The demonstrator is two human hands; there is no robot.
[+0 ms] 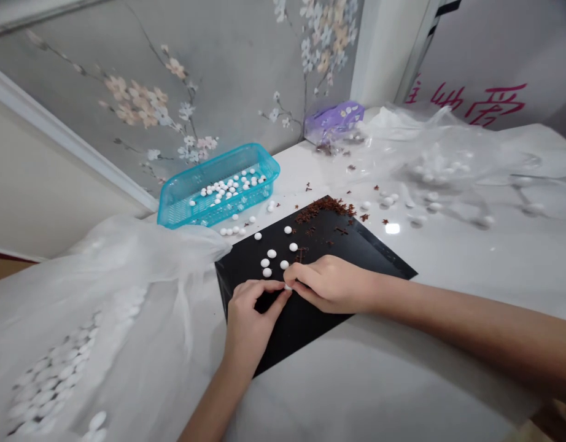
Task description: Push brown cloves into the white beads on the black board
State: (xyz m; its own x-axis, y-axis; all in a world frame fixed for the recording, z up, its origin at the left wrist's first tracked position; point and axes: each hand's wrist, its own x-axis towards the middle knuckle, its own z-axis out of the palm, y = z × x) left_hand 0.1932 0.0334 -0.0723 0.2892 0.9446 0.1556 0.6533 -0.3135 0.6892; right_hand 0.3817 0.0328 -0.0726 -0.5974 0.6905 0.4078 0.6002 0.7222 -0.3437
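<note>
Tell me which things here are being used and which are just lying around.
Being used:
left hand and right hand, with a small white piece between them
black sheet under the hands
brown flakes on the sheet

Seemingly just lying around:
blue plastic basket of white pieces
clear plastic bag of white pieces
purple packet

Beads (223, 191) in basket (209, 162) behind sheet (366, 252)
</note>
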